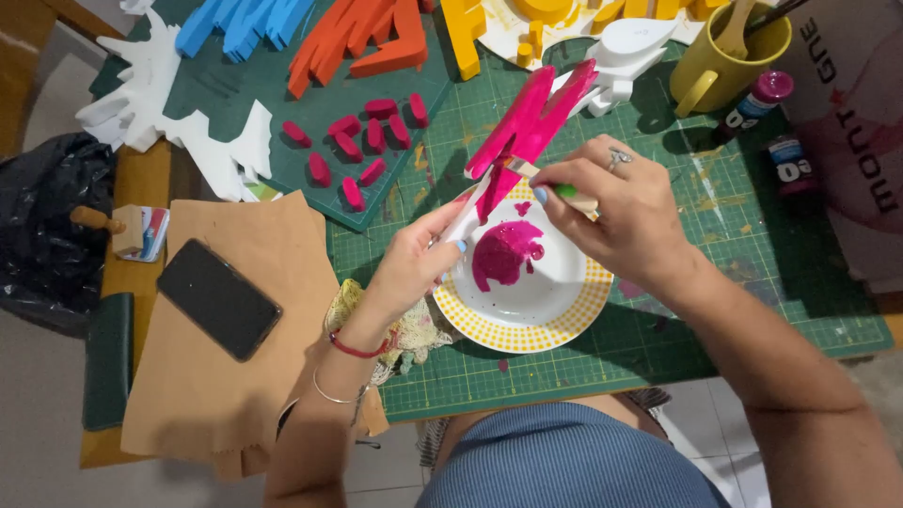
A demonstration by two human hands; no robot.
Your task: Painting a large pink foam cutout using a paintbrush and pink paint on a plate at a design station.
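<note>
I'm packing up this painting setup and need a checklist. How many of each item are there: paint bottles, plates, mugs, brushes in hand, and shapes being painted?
Paint bottles: 2 (pink-capped bottle, darker bottle)
White plate with pink paint: 1
Yellow mug: 1
Brush in the right hand: 1
Pink foam shape in the left hand: 1
Total: 6

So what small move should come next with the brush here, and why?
Probably another stroke down toward the white lower end of the foam piece. The right hand holds the brush on its pink face, the left hand grips the unpainted end, and paint sits in the plate.
</note>
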